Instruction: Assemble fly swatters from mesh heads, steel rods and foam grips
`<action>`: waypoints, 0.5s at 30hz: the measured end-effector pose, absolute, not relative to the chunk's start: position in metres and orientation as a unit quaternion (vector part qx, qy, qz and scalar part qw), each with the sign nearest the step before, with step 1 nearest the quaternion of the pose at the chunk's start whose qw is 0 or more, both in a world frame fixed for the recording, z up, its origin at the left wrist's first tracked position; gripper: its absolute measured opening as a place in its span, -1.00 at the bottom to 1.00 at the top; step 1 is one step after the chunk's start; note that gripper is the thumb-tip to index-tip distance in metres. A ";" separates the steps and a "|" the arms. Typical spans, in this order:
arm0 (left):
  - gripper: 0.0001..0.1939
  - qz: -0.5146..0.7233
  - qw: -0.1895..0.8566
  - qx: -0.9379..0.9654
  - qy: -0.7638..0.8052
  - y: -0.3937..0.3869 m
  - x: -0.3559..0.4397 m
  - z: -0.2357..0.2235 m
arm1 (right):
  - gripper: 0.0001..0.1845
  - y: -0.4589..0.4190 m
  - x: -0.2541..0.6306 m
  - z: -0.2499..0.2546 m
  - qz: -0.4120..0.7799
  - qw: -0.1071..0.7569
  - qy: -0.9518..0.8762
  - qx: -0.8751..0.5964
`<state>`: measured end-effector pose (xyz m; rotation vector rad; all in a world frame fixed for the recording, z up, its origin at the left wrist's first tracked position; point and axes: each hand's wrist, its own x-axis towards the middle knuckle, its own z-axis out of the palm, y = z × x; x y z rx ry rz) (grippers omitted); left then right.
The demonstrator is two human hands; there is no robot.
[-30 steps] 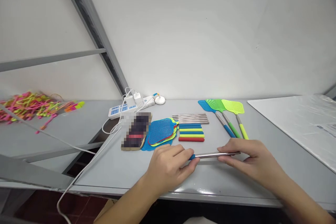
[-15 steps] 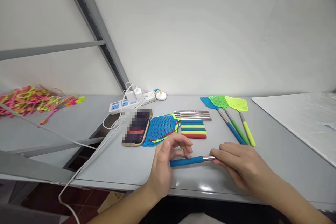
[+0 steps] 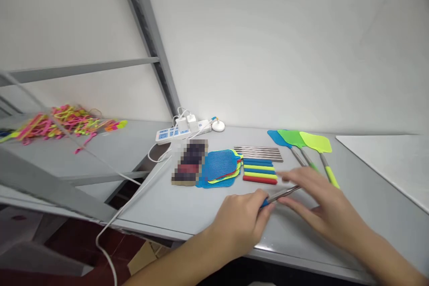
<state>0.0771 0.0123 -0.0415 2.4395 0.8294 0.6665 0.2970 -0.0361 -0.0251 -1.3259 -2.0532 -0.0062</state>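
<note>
My left hand point(image 3: 243, 221) is closed around the blue grip of a metal swatter rod point(image 3: 279, 195), which points up and to the right over the grey table point(image 3: 174, 205). My right hand point(image 3: 315, 205) is blurred, its fingers stretched out over the rod's metal end and touching it. Just behind lie a row of coloured foam grips point(image 3: 259, 171), a bundle of bare metal rods point(image 3: 258, 153) and a stack of mesh swatter heads point(image 3: 220, 167). Three finished swatters point(image 3: 301, 143) lie at the back right.
A phone point(image 3: 190, 162) lies left of the mesh heads. A power strip point(image 3: 177, 132) with chargers and white cables sits by the wall. Pink and yellow pieces point(image 3: 63, 120) are heaped on the left shelf. A white sheet point(image 3: 395, 165) covers the table's right end.
My left hand closed over the blue grip, which was fully visible half a second ago. More bare metal shows between my hands, and the rod tilted up to the right. The camera view shifted left.
</note>
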 end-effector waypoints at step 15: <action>-0.74 0.457 0.340 0.775 0.275 0.010 0.066 -0.036 | -0.26 0.079 0.220 -0.068 -0.149 0.159 -0.913 -0.346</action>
